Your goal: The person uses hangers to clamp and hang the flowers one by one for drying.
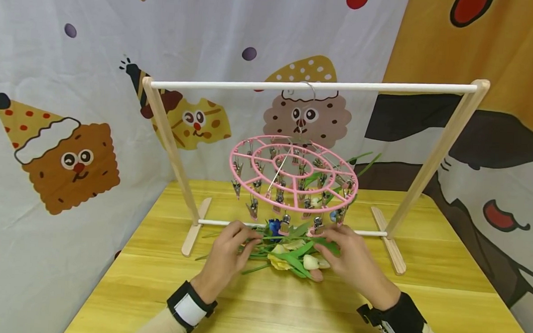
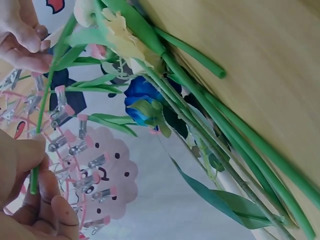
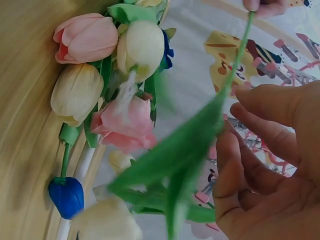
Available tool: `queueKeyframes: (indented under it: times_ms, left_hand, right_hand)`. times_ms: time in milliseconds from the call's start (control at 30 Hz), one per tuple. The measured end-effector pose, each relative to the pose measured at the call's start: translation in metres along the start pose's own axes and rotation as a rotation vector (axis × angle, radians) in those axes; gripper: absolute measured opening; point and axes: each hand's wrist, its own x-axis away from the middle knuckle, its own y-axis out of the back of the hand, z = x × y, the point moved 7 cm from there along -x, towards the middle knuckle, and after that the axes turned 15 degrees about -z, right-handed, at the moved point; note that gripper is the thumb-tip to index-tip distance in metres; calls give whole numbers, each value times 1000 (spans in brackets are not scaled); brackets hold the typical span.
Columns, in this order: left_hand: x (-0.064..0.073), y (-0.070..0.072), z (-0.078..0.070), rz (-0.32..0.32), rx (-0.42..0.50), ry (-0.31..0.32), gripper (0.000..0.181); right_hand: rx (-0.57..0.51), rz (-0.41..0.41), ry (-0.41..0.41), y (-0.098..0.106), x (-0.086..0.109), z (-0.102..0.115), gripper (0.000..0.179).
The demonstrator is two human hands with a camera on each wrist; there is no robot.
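With thumb and fingers, my left hand (image 1: 228,252) pinches the end of a green flower stem (image 2: 45,105). This stem runs across to my right hand (image 1: 352,256), whose loosely bent fingertips (image 3: 234,112) are right at it, where broad green leaves (image 3: 172,145) branch off. A blurred white tulip (image 3: 107,220) appears below those leaves. Beneath both hands lies a pile of artificial flowers, with a blue rose (image 2: 142,100), a yellow flower (image 1: 278,261), a pink tulip (image 3: 87,37) and a blue tulip (image 3: 67,197). Their long stems spread toward the left.
A pink round clip hanger (image 1: 296,208) with several metal clips hangs above the flowers. It hooks on the white top bar (image 1: 234,85) of a wooden stand (image 1: 439,155). The stand's feet rest on the wooden table (image 1: 259,307), before a cartoon-printed curtain (image 1: 201,32).
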Motion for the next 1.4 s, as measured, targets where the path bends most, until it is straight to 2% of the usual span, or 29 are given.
queueKeyframes:
  times_ms: [167, 267, 367, 500, 600, 733, 867, 1000, 1200, 1333, 1400]
  left_hand:
    - [-1, 3, -5, -47, 77, -15, 27]
    - [0, 5, -6, -63, 144, 37, 28]
    - [-1, 8, -4, -82, 218, 153, 26]
    - [-1, 11, 2, -102, 338, 370, 33]
    - [1, 9, 2, -90, 457, 520, 41]
    - [5, -1, -7, -49, 641, 641, 35]
    - [5, -13, -20, -33, 797, 703, 25]
    - [1, -17, -28, -66, 833, 701, 19]
    - [-6, -15, -32, -126, 791, 632, 15]
    - [-9, -11, -33, -140, 785, 613, 14]
    - [-11, -9, -34, -150, 783, 602, 15]
  right_hand:
    - [25, 4, 31, -2, 0, 4, 28]
    - [-2, 19, 15, -2, 2, 5, 31]
    - [-54, 34, -20, -2, 5, 4, 31]
    - [-88, 47, -59, -2, 8, 4, 27]
    - [-101, 50, -73, -1, 8, 5, 26]
    - [-136, 55, -94, 1, 7, 8, 26]
    - [-174, 59, -118, 2, 5, 14, 26]
    - [-210, 61, -132, 3, 4, 20, 25]
    - [-219, 61, -148, 6, 5, 23, 31]
    - [-236, 26, -146, 17, 4, 22, 32]
    - [-254, -20, -137, 26, 3, 20, 31]
